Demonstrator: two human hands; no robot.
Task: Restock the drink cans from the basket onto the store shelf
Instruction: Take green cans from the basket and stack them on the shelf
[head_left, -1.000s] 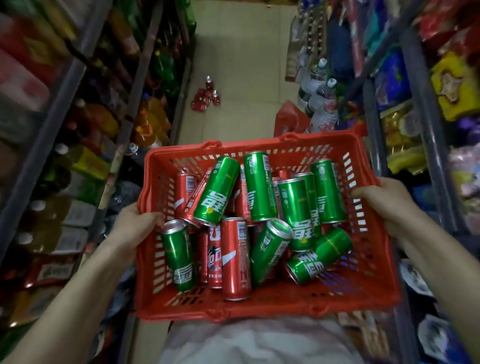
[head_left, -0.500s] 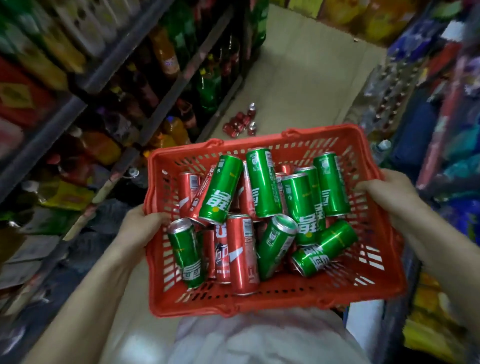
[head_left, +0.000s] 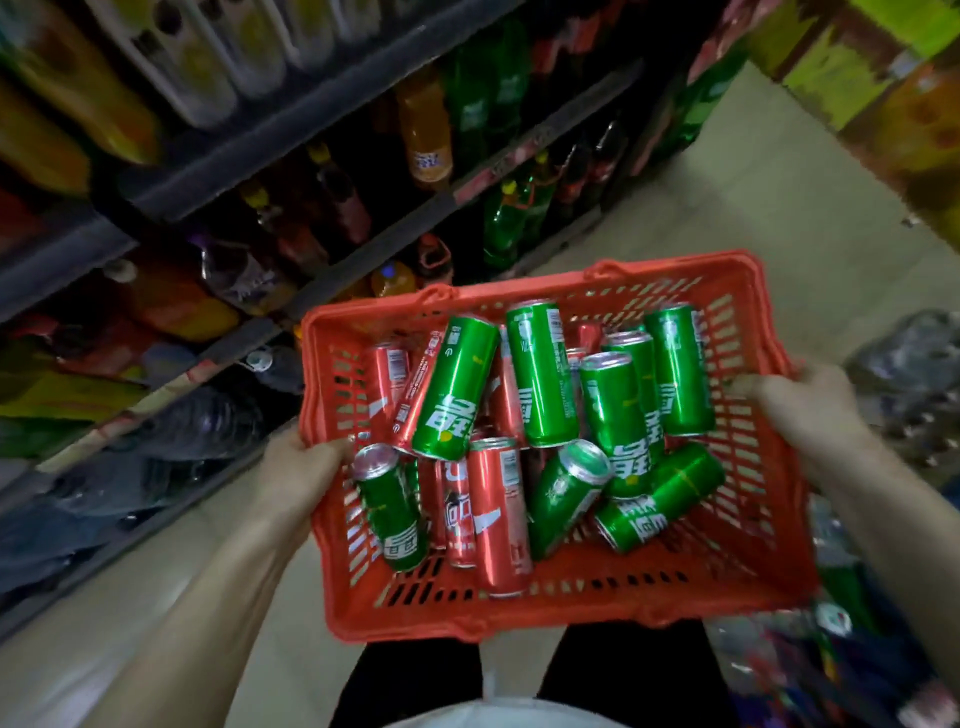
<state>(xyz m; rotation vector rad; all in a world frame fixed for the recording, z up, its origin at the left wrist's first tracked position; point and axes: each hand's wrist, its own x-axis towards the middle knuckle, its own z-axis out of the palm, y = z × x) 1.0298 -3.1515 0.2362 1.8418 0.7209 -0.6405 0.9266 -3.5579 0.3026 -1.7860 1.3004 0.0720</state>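
- Head view: the left hand (head_left: 306, 467) gripped the left rim of the basket (head_left: 519, 618) and the right hand (head_left: 800, 410) gripped the right rim, holding it in the aisle.
- The cans (head_left: 543, 374) lay loose and heaped inside; a tilt could have rolled them to one side, or over the rim.
- With both hands holding the basket, neither was free to lift a can.
- The shelf (head_left: 363, 104) to the left was blurred; no gap for cans could be made out, and lower cans were hidden.
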